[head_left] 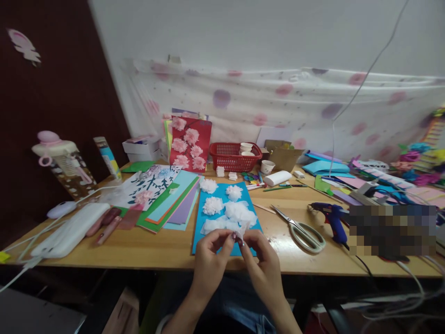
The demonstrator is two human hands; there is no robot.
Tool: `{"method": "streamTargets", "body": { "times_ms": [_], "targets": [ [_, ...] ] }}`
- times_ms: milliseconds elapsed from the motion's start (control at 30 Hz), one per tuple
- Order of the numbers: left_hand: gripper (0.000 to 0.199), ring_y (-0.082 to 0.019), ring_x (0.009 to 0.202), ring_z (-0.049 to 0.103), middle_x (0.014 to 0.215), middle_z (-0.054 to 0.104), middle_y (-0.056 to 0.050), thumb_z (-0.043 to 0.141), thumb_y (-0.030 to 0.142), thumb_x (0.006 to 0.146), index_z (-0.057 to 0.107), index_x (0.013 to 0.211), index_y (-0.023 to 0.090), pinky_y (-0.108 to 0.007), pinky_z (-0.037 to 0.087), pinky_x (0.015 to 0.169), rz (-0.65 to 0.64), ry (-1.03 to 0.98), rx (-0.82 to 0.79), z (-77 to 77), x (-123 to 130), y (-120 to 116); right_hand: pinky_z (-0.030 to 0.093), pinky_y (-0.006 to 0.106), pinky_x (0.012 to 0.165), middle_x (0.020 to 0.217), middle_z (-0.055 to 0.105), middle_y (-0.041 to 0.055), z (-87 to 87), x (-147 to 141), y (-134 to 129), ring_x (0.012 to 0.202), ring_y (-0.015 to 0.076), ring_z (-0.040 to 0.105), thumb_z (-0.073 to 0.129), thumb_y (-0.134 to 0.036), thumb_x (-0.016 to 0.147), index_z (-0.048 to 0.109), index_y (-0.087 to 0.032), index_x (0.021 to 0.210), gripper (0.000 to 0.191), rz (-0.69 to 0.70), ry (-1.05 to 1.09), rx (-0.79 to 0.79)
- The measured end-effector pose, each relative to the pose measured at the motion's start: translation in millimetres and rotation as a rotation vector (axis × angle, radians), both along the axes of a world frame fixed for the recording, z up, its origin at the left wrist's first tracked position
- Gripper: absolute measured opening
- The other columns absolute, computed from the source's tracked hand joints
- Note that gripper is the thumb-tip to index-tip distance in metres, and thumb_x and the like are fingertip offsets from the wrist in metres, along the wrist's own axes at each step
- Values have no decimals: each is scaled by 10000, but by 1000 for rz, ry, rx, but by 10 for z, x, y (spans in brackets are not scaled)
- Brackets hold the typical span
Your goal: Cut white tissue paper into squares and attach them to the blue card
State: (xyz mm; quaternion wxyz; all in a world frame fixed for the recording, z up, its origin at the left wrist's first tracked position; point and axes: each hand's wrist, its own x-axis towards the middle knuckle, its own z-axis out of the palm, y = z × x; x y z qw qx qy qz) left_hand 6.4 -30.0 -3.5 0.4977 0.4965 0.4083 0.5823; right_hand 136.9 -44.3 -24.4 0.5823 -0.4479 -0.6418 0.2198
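My left hand (212,257) and my right hand (260,260) meet at the fingertips over the near part of a blue sheet (205,185). Both pinch a small piece of thin white tissue (240,231) between thumbs and fingers. White ruffled tissue flowers (212,205) lie on the blue sheet's upper half. Looser white tissue (239,212) is heaped on its right side, with more just behind my left hand. The lower middle of the sheet is partly hidden by my hands.
Green-handled scissors (306,236) and a blue glue gun (333,220) lie to the right. Coloured papers (184,213) and a white power bank (71,232) are at left. Behind stand a red basket (232,162) and a red card with pink flowers (205,134).
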Motion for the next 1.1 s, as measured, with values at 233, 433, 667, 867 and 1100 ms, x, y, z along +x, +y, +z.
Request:
{"method": "streamTargets", "body": {
  "times_ms": [233,433,667,867,1100],
  "targets": [
    [96,-179,732,727,774,764,-39,663,247,804,705,783,163,-244,583,712,-19,13,81,24,-2,2,468,274,714,829,623,9,34,43,-24,779,177,600,465,-318,1002,607,-240,955,169,41,46,-25],
    [120,-181,816,720,867,770,-59,630,196,826,740,857,162,-243,572,757,-21,148,184,23,-19,-32,481,275,701,813,636,5,43,40,-25,747,174,612,541,-309,966,588,-231,911,106,29,46,-50],
    [195,-187,881,697,911,756,-64,604,138,850,774,939,175,-256,558,784,-53,200,295,8,-60,-23,490,282,688,802,634,8,32,41,-23,733,176,620,509,-301,979,583,-226,916,123,4,63,-81],
    [220,-184,879,685,909,749,-54,645,118,817,774,980,190,-261,555,787,-86,207,318,13,-62,-17,483,264,705,822,642,-4,49,48,-25,740,160,620,488,-286,994,602,-239,964,127,41,76,-68],
    [153,-182,839,689,866,748,-58,670,154,814,776,922,176,-256,560,757,-39,223,334,-8,-57,-13,454,244,677,748,597,-12,129,37,-43,713,148,572,395,-308,1031,608,-229,873,277,52,68,-37]
  ]
}}
